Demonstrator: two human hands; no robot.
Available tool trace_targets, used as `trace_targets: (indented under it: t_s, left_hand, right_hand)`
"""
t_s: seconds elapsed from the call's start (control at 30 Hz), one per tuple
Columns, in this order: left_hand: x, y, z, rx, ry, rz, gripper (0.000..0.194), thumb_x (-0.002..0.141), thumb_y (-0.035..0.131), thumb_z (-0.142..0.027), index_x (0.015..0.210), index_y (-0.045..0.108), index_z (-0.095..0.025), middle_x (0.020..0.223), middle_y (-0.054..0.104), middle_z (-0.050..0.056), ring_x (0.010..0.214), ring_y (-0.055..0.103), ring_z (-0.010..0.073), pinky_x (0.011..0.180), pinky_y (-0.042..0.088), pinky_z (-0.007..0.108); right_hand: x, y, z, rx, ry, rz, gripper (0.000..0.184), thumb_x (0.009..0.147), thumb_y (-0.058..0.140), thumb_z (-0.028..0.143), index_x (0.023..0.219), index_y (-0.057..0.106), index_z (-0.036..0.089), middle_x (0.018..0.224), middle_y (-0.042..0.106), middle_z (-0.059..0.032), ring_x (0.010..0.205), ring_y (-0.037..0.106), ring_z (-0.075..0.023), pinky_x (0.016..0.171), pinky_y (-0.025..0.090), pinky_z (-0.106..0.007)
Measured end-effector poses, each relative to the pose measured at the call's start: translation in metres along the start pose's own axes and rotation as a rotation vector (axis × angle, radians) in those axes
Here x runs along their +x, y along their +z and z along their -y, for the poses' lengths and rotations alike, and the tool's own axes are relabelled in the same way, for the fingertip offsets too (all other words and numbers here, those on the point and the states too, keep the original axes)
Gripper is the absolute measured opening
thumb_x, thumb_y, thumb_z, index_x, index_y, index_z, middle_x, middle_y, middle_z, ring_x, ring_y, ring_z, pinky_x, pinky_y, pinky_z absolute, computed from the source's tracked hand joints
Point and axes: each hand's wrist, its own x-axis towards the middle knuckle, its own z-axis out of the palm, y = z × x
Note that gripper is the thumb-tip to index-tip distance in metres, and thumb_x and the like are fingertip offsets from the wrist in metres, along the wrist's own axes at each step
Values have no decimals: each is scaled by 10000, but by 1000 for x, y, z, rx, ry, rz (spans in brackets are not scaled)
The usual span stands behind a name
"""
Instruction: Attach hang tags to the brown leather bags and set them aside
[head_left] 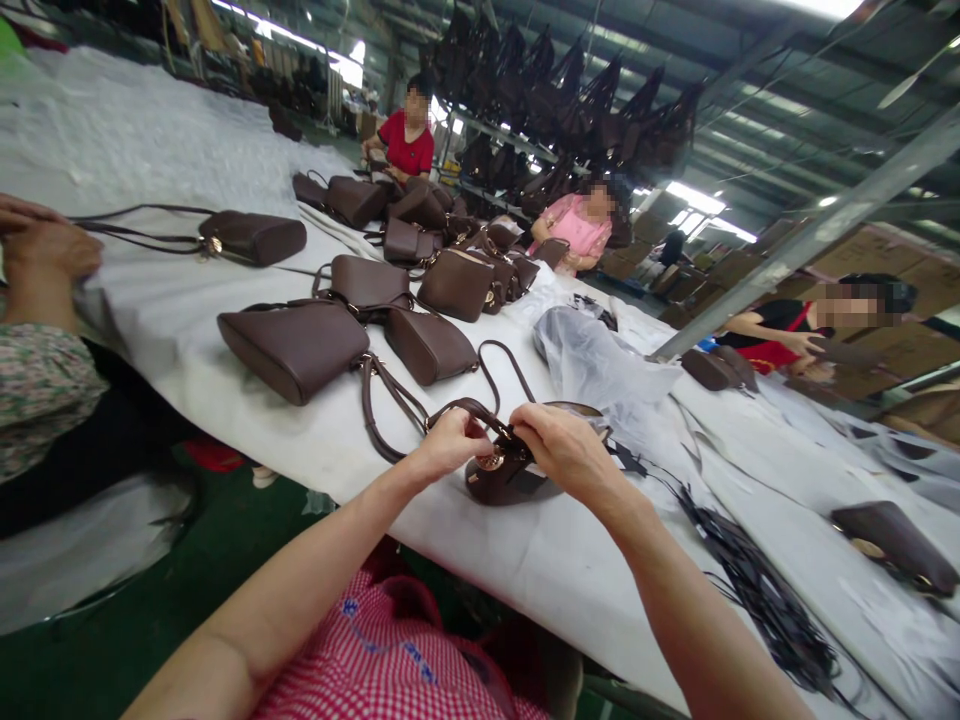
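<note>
The bag (510, 487) lies tilted near the front edge of the bench (480, 545), between the person's two hands. The left hand (452, 441) is narrowed, thumb and fingers pinched by the handle (480, 408), just beside the gold charm (490, 461). The right hand (561, 447) bends over the top of the bag, fingertips drawn together there; exactly what they grip is hidden.

Work on this bag looks to be partway through: handle and charm seem in place, yet both hands are busy at the top, so that part is probably unfinished. Whether the top is fastened cannot be told, as the fingers cover it. No wrapping shows around the bag.

Just beyond the hands a thin strap (496, 343) loops up, with clear film (600, 350) heaped near it. Black cords (765, 590) lie tangled to the right, short of a lone purse (896, 540). To the left and farther back sits a cluster of brown bags (296, 350); whether they are finished or waiting does not show, but many remain unwrapped. At far left, a co-worker's hands (56, 245) are by the straps of another bag (259, 238). More people stand across the bench.
</note>
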Motion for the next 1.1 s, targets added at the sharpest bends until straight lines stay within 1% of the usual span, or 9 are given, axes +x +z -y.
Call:
trace_targets:
  t_s: [0.1,0.17,0.33,0.43,0.57,0.77,0.9,1.0,1.1]
  left_hand:
    - [-9,-20,-11,170,7,58,217,599,636,-84,807,674,-130,619,614,-20,584,553,115,560,404,220]
    - [-17,-26,-22,295,65,91,158,644,602,-97,758,700,-145,685,655,5,650,574,132,602,419,229]
    - [-28,-17,-44,502,261,-33,155,737,544,-122,734,694,-164,694,626,0,647,524,124,606,393,229]
    - [-26,-10,-46,475,289,-56,129,754,539,-128,740,663,-159,676,590,-9,630,490,115,587,380,223]
    - [-19,-5,-35,292,267,-22,15,745,593,-155,740,607,-155,687,561,-13,651,504,115,586,396,214]
    - [-10,1,-18,90,283,-69,140,701,715,-218,764,609,-150,758,595,8,730,552,135,691,457,248]
    - [-10,2,-16,94,297,-114,153,714,715,-259,747,616,-148,734,590,9,698,550,132,675,459,254]
    - [-11,3,-17,147,322,-172,94,742,663,-231,722,620,-151,722,593,13,697,551,134,676,460,253]
    - [-9,3,-17,147,319,-180,53,739,614,-200,715,620,-153,704,592,8,675,547,127,664,454,248]
  right_hand:
    - [-2,-1,-2,29,-44,5,136,910,508,153,918,638,188,878,636,-45,797,580,-158,695,378,-247]
    - [-2,2,1,40,-61,4,127,906,531,162,931,651,194,913,624,-45,823,575,-154,696,381,-240]
    - [0,17,12,-14,-75,-64,141,927,551,241,979,682,240,996,632,-32,876,583,-150,601,344,-217]
    - [2,25,13,0,-57,-88,167,942,527,222,939,694,233,936,642,-23,801,592,-126,593,356,-212]
    - [5,29,6,94,-78,-94,174,939,534,195,886,700,201,876,646,-29,790,605,-124,665,412,-213]
    - [8,30,0,95,-85,-76,202,944,516,202,875,706,193,865,652,-39,788,606,-131,690,434,-219]
    - [10,31,0,84,-87,-77,214,948,514,209,851,705,191,861,652,-36,775,604,-129,682,427,-217]
    - [11,31,1,86,-92,-80,203,945,530,217,839,701,189,858,653,-35,779,609,-130,688,429,-216]
    - [11,30,2,90,-103,-82,187,942,535,212,859,702,192,865,657,-36,786,614,-133,699,435,-220]
